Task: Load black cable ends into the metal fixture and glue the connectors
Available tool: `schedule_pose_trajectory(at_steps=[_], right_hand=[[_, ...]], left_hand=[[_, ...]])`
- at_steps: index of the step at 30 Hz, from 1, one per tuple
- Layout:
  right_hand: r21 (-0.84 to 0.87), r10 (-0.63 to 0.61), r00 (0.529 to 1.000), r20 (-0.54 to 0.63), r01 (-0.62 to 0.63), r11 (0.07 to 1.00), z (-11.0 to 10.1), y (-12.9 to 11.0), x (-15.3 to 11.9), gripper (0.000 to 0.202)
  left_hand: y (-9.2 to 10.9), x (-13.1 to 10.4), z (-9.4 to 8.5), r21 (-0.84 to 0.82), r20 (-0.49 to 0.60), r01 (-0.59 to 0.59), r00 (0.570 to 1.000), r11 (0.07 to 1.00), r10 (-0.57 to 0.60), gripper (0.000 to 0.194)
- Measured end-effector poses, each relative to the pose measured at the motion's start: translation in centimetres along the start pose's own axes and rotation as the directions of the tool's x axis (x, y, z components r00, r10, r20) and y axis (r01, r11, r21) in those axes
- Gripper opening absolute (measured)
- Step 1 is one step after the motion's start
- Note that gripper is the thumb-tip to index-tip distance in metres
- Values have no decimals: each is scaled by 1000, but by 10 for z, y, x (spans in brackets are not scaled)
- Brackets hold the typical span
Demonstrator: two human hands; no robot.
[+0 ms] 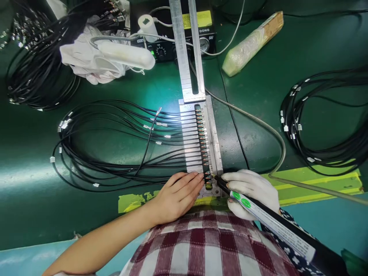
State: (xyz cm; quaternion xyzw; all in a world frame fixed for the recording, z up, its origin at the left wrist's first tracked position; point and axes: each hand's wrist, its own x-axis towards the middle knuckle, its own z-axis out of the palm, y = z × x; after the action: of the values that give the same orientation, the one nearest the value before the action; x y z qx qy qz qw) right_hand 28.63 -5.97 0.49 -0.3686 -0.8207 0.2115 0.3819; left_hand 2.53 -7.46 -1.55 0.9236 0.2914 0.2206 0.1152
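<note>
A metal fixture point(191, 151) holds a row of black cables point(161, 166), their bared ends side by side along a dark slot. My left hand point(181, 195) lies flat over the fixture's near left edge and the lowest cables, fingers stretched out. My right hand point(254, 191), in a white glove, grips a black pen-shaped tool point(267, 218) with green stickers and a white label. The tool's tip is at the lowest cable ends, just right of my left fingertips. One short cable end point(151, 134) sticks up across the others.
A slotted metal bar point(184, 57) stands beyond the fixture, before a black control box point(161, 50). A lit lamp point(126, 55) lies on white cloth point(83, 57). Cable bundles sit at back left point(37, 76) and right point(296, 115). A wrapped block point(250, 46) and a grey hose point(258, 120) are at right.
</note>
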Motion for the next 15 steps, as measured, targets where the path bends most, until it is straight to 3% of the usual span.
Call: schedule_pose_trajectory(at_steps=[15], right_hand=[[4, -8, 1000, 2, 8, 1000, 0, -1, -1, 16]], left_hand=[[-1, 1, -1, 9, -4, 1, 1000, 1000, -1, 32]])
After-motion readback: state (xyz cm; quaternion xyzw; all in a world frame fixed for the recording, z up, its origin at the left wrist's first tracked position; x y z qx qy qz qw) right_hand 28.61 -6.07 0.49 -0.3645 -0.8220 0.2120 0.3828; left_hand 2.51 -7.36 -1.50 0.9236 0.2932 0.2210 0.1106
